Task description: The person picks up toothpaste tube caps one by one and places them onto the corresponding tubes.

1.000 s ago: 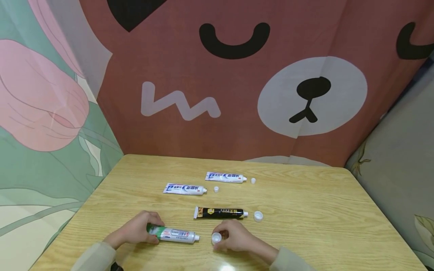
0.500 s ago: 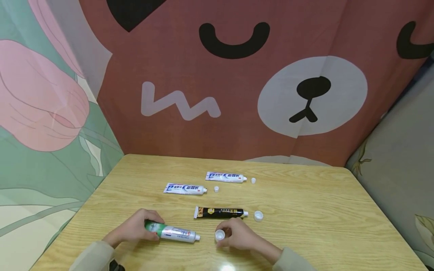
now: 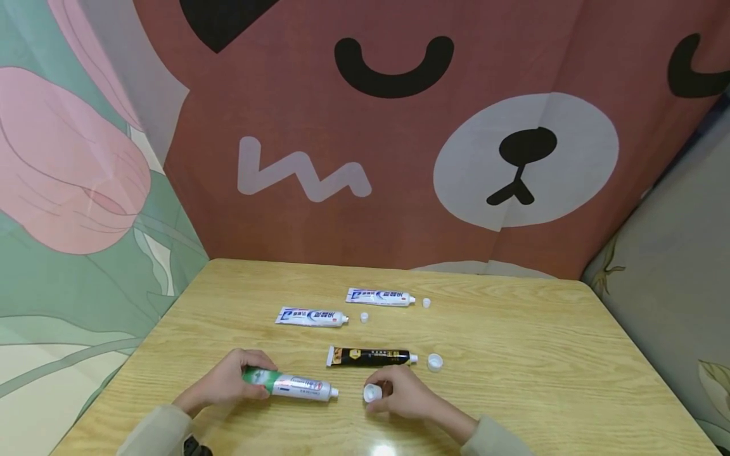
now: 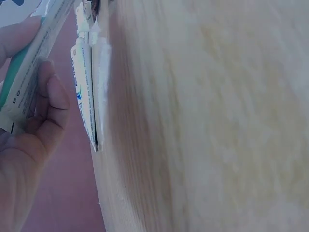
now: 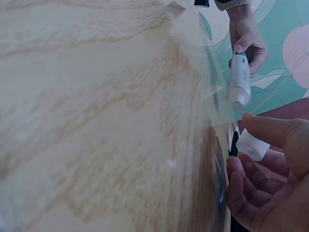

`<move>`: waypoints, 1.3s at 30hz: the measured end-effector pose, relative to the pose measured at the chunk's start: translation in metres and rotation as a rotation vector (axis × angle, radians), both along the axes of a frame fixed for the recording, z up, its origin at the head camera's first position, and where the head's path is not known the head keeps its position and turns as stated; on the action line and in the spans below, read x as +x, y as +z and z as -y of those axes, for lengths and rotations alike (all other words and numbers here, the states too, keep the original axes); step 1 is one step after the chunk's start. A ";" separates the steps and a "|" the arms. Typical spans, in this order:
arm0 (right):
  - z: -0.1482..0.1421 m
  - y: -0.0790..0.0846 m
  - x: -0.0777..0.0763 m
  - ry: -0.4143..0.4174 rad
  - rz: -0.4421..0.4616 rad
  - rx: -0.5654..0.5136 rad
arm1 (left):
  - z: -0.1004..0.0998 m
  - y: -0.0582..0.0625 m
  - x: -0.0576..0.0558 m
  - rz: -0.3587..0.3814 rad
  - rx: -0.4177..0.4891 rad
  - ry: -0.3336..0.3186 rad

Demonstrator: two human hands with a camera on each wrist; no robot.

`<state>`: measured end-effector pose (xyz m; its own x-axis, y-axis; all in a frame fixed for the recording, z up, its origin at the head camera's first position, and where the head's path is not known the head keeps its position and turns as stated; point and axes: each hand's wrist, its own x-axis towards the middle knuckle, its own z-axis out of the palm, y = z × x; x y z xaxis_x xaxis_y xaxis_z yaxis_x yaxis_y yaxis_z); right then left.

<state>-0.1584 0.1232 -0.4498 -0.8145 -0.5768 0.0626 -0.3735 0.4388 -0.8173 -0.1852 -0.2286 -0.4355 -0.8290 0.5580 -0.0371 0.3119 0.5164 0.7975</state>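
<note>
A green and silver toothpaste tube (image 3: 302, 387) is gripped near its tail by my left hand (image 3: 230, 380), its bare nozzle facing right. In the left wrist view, thumb and curled fingers hold the tube (image 4: 36, 58). My right hand (image 3: 405, 394) pinches a white cap (image 3: 372, 393) between thumb and fingers, a short gap from that nozzle. The cap (image 5: 252, 145) shows tilted at the fingertips in the right wrist view. Just behind lies a black toothpaste tube (image 3: 371, 358), uncapped, with its white cap (image 3: 435, 362) to its right.
Two white and blue toothpaste tubes (image 3: 310, 317) lie farther back on the wooden table (image 3: 542, 354), each uncapped. Their small caps (image 3: 364, 317) sit to the right of the nozzles. A curtain with a bear print (image 3: 399, 158) hangs behind the table's far edge.
The left hand has lifted the tube slightly and tilted it. The right hand, with the cap, has shifted a little to the right and back.
</note>
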 end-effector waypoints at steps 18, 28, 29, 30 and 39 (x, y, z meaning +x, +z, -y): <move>0.003 0.007 0.002 -0.091 0.009 -0.009 | -0.005 0.003 0.004 0.013 0.172 -0.014; 0.007 0.010 0.003 -0.085 0.004 -0.043 | -0.009 0.006 0.006 -0.014 0.188 -0.009; 0.008 0.011 0.003 -0.085 0.006 -0.045 | -0.010 0.006 0.006 -0.018 0.187 -0.004; 0.009 0.011 0.003 -0.086 0.005 -0.045 | -0.010 0.006 0.006 -0.017 0.184 0.000; 0.017 0.014 0.004 -0.098 -0.003 -0.038 | -0.012 0.004 0.009 -0.043 0.176 0.022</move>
<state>-0.1542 0.1061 -0.4354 -0.8665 -0.4919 0.0849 -0.3327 0.4423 -0.8329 -0.1766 -0.2161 -0.4317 -0.8397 0.5346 0.0955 0.3380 0.3769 0.8624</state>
